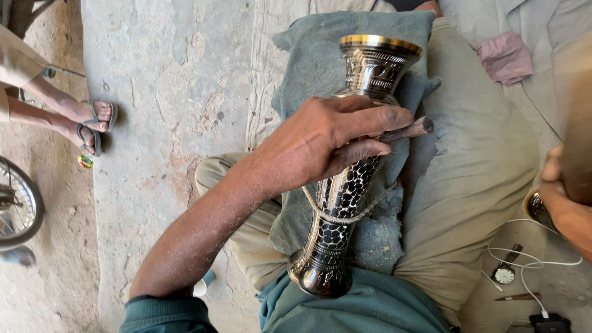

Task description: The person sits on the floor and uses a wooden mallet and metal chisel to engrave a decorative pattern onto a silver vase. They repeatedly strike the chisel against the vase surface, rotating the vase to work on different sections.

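Two hands show: our left hand lies over the vase, fingers curled shut on a thin tool whose tip pokes out past the fingertips, while our right hand sits at the frame edge, its grip hidden so we cannot tell. Under the fingers the vase rests on a cloth across our lap; we judge it stiff, heavy, slick metal, best held at its narrow waist. Beyond the knuckles bare floor leaves room; toward our right hand a watch and cable crowd.
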A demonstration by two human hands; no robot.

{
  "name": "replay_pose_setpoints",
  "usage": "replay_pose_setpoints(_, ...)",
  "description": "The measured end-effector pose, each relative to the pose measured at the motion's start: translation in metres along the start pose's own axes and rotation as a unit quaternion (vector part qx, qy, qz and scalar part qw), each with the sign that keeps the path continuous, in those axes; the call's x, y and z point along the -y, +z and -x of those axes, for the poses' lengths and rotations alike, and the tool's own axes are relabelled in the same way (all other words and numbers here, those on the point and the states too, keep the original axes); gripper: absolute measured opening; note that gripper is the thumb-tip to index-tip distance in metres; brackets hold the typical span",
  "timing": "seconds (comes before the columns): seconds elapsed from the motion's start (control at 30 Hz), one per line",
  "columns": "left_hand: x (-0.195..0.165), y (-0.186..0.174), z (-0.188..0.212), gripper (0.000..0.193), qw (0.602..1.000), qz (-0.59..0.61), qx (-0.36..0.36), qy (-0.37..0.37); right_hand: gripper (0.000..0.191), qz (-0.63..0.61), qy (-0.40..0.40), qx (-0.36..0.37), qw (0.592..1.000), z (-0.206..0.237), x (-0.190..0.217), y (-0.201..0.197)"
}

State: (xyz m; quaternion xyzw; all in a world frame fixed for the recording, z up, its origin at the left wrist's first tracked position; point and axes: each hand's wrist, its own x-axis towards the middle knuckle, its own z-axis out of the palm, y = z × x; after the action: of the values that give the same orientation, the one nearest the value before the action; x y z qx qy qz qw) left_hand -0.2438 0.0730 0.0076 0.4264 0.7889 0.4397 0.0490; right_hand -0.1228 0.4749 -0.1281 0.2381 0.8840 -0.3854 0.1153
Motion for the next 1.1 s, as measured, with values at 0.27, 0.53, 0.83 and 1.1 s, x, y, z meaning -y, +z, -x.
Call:
replay_pose_setpoints(0.27, 0.002, -0.003, -0.002, 0.042, 1.000, 0.000, 0.017, 0.000, 0.015, -0.017, -0.106, -0.004, 0.994, 0.009, 0.006, -0.003)
replay_pose_setpoints(0.53, 0.003, -0.005, -0.003, 0.042, 1.000, -0.002, 0.016, 0.020, 0.013, 0.100, -0.143, 0.010, 0.985, 0.036, 0.077, -0.029)
replay_pose_setpoints(0.83, 0.005, -0.005, 0.000, 0.039, 1.000, 0.010, 0.008, 0.017, 0.029, 0.005, -0.280, -0.008, 0.960, 0.055, 0.164, -0.018)
replay_pose_setpoints(1.1, 0.009, -0.004, -0.002, 0.043, 0.999, -0.003, 0.028, -0.022, 0.009, -0.032, -0.175, -0.020, 0.984, 0.040, 0.076, -0.008)
